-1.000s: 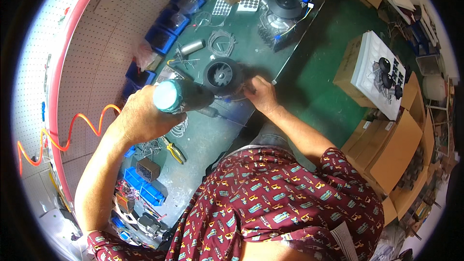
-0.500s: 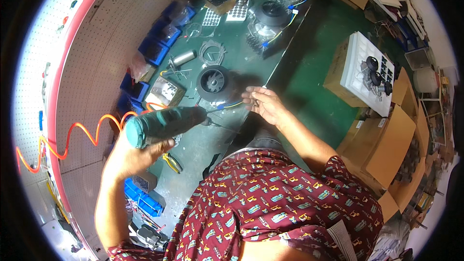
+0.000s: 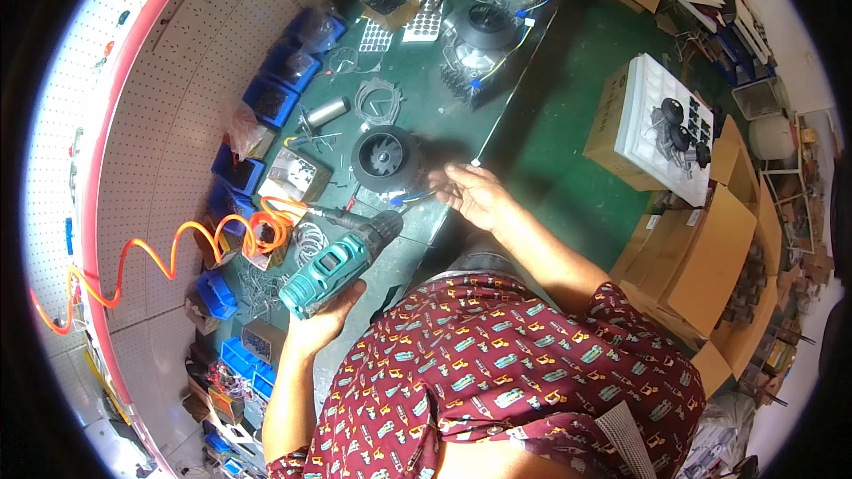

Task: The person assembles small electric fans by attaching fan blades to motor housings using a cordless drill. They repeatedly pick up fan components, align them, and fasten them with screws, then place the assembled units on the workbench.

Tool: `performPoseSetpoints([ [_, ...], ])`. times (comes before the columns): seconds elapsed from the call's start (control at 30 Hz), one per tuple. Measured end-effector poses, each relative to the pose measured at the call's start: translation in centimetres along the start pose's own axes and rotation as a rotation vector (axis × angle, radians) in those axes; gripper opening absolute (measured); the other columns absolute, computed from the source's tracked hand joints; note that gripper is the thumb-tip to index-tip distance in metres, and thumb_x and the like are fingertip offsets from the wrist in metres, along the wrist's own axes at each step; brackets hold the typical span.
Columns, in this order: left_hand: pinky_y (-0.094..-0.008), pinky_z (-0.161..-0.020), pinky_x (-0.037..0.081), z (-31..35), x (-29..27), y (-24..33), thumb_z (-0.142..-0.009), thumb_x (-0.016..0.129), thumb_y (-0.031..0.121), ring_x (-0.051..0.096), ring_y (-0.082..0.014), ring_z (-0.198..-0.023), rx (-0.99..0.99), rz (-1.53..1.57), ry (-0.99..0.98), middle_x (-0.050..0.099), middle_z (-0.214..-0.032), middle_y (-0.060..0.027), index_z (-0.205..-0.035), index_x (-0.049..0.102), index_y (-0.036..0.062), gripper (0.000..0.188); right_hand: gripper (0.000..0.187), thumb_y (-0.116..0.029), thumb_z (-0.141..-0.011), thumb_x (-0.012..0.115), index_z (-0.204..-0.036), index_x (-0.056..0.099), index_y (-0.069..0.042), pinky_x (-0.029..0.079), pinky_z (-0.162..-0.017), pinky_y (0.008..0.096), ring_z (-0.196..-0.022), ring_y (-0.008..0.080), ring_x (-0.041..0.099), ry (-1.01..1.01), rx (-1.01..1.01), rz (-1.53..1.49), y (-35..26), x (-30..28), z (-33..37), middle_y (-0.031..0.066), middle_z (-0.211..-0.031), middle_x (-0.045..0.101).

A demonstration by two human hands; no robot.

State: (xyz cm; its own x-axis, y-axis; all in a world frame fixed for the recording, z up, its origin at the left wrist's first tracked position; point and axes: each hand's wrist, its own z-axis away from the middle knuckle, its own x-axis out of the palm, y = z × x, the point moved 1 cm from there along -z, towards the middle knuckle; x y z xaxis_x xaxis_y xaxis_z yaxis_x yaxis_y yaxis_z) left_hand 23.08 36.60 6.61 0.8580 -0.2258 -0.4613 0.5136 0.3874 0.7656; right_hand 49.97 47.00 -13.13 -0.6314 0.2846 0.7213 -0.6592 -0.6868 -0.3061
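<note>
Green workbench [image 3: 426,102], teal drill [image 3: 327,273] drawn back from the black fan [image 3: 386,158]

Pegboard wall [image 3: 195,98] and blue bins [image 3: 271,99] line the far left side. Compared with a second ago, the drill has left the fan's side and sits lower, closer to the body, its top turned into view and its chuck pointing up and right. More of the orange coiled hose [image 3: 282,222] now shows behind it. The left hand [image 3: 328,315] is wrapped around the drill's handle. The right hand [image 3: 475,198] has drawn away from the fan; its fingers are half curled beside the thin wires [image 3: 415,196], and whether they pinch them I cannot tell. The fan stands on the bench near its edge, a dark ring around greyish blades and a round hub, facing up.
</note>
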Motion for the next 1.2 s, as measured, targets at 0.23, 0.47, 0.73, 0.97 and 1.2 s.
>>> performPoseSetpoints([
  [0.23, -0.0323, -0.081, 0.053, 0.5, 0.5, -0.8, -0.086, 0.078, 0.016, 0.065, -0.0157, -0.089, -0.007, 0.064, 0.034, 0.071, -0.102, -0.0049, -0.114, 0.068, 0.0052, 0.031, 0.016, -0.014, -0.099, 0.059, -0.107, 0.063, -0.001, 0.059, -0.081, 0.0348, -0.092, 0.0228, 0.069, 0.000, -0.018, 0.047, -0.2, 0.0, 0.1, 0.0154, -0.105, 0.070],
  [0.47, -0.0319, -0.080, 0.053, 0.7, 0.5, -0.2, -0.086, 0.079, 0.016, 0.065, -0.0155, -0.088, -0.015, 0.104, 0.059, 0.071, -0.101, -0.0046, -0.113, 0.068, 0.0049, 0.031, 0.015, -0.014, -0.098, 0.062, -0.106, 0.062, -0.001, 0.060, -0.077, 0.0333, -0.087, 0.0217, 0.069, -0.026, 0.004, 0.053, -0.6, -0.3, 0.4, 0.0151, -0.101, 0.071],
  [0.73, -0.0337, -0.063, 0.053, -0.9, -1.2, 1.7, -0.079, 0.078, 0.013, 0.067, -0.0199, -0.066, 0.221, -0.190, -0.054, 0.071, -0.082, -0.0080, -0.087, 0.070, 0.0057, 0.013, 0.015, -0.013, -0.098, 0.061, -0.108, 0.059, -0.001, 0.061, -0.074, 0.0327, -0.081, 0.0215, 0.070, 0.066, 0.004, 0.255, -0.9, 0.7, 1.2, 0.0152, -0.100, 0.070],
  [0.97, -0.0350, -0.065, 0.050, -2.9, -3.9, 2.5, -0.075, 0.078, 0.010, 0.061, -0.0239, -0.066, 0.276, -0.540, -0.201, 0.063, -0.078, -0.0094, -0.086, 0.065, 0.0023, 0.019, 0.013, -0.011, -0.099, 0.058, -0.108, 0.057, -0.001, 0.061, -0.073, 0.0329, -0.082, 0.0219, 0.069, 0.083, -0.022, 0.118, 0.0, 1.8, 0.9, 0.0166, -0.100, 0.070],
  [1.2, -0.0381, -0.067, 0.055, -6.2, -4.6, 12.4, -0.072, 0.081, 0.019, 0.069, -0.0309, -0.070, 0.322, -0.870, -0.188, 0.068, -0.077, -0.0167, -0.089, 0.070, 0.0063, 0.024, 0.025, -0.012, -0.096, 0.050, -0.114, 0.061, 0.002, 0.052, -0.056, 0.0273, -0.066, 0.0145, 0.064, 0.003, -0.276, 0.545, 0.4, 2.6, 0.3, 0.0135, -0.096, 0.071],
])
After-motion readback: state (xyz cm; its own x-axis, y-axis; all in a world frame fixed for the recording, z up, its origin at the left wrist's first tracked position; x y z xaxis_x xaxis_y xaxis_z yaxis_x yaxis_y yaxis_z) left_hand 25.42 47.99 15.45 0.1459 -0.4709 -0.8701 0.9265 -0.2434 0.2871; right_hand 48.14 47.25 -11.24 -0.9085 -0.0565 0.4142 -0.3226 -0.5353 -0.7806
